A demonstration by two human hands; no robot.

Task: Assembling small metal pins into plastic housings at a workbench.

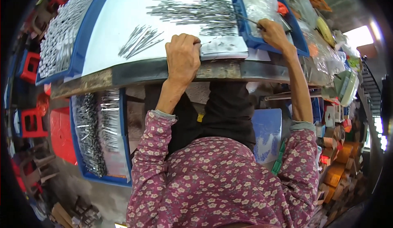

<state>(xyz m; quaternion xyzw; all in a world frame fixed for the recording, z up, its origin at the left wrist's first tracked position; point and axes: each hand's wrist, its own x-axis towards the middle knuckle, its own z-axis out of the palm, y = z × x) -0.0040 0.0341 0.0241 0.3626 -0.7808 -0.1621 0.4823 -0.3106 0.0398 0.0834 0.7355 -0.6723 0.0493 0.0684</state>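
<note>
My left hand (pixel 183 58) is closed at the near edge of the table, its fingers curled beside a small white pad (pixel 223 46) with grey smudges. What it grips is mostly hidden; a thin dark line shows by its fingertips. Further right, my right hand (pixel 273 33) pinches a thin dark metal rod (pixel 247 19) that points left over a blue tray's rim. A wide pile of thin grey metal rods (pixel 192 11) lies on the white table surface (pixel 106 23) beyond my hands. To the left of my left hand is a smaller loose bunch of rods (pixel 139 41).
On the left stands a blue tray (pixel 80 50) of white-wrapped bundles (pixel 63 33). The right blue tray (pixel 301 33) holds clear plastic bags (pixel 258 3). Below the table, another blue crate (pixel 77 156) contains metal pieces. Red stools (pixel 30 113) and piled boxes (pixel 335 174) flank me.
</note>
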